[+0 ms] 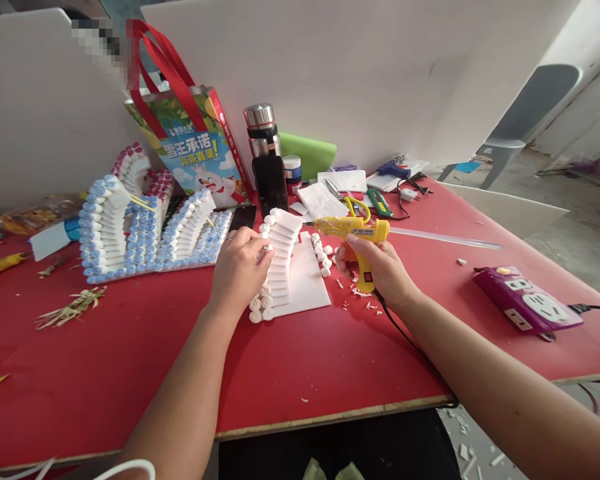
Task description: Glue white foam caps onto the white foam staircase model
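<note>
My right hand [380, 263] is closed around the handle of a yellow hot glue gun [353, 229], with a long clear glue stick [445, 237] sticking out of its back. The gun's nozzle points left, close to the top of a curved, stepped white piece [280, 260]. That piece stands on a white board [310, 280], and small white rosettes [261, 308] line its left side. My left hand [243, 270] is at this left edge, thumb and fingers pinched on a small white rosette [267, 247]. More loose white rosettes [323, 253] lie right of the board.
Blue-and-white stepped pieces [107, 233] stand at the left by a printed bag [195, 147]. Behind are a steel flask [261, 127], a phone [270, 183], scissors [355, 207] and a green utility knife [379, 202]. A purple power strip [527, 300] lies right; the gun's cord [415, 343] crosses the table edge.
</note>
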The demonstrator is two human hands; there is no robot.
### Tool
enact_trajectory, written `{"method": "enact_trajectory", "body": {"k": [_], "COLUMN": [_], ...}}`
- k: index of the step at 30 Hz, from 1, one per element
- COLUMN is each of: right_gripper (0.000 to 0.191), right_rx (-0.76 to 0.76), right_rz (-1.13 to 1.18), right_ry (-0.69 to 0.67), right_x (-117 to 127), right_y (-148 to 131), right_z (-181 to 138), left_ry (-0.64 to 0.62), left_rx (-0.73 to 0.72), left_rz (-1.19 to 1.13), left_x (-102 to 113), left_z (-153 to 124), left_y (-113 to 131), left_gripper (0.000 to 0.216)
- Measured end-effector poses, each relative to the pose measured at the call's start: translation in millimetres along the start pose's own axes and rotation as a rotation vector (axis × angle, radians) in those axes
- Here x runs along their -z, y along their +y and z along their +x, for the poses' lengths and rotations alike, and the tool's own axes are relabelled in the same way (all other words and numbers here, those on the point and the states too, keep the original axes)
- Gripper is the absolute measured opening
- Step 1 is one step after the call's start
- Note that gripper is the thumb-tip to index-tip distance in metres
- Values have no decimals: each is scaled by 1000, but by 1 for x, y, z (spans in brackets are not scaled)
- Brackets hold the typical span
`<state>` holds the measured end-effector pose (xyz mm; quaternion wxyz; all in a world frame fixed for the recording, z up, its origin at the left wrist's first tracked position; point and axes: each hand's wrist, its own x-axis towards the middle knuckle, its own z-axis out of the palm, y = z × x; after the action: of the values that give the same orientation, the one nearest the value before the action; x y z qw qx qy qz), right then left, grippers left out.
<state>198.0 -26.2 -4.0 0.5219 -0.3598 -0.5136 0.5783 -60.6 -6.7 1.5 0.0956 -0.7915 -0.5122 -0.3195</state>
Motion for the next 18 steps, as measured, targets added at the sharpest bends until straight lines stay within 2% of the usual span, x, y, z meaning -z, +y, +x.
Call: {"method": "enact_trajectory", "body": {"k": [6,11,18], "right_gripper": [34,33,32], "right_rx": [8,8,19], "right_rz": [8,20,35], "right_ry": [-3,11,6], "right_x": [1,1,2], "right_y": [0,0,1], "right_z": [0,0,0], "left_ry": [38,133,78], "left_rx": [73,190,267], "left_rz": [-138,-197,-270], "left_x": [9,10,8], "left_z": [1,1,2], "left_y": [-4,-8,-4], "left_gripper": [23,13,6]}}
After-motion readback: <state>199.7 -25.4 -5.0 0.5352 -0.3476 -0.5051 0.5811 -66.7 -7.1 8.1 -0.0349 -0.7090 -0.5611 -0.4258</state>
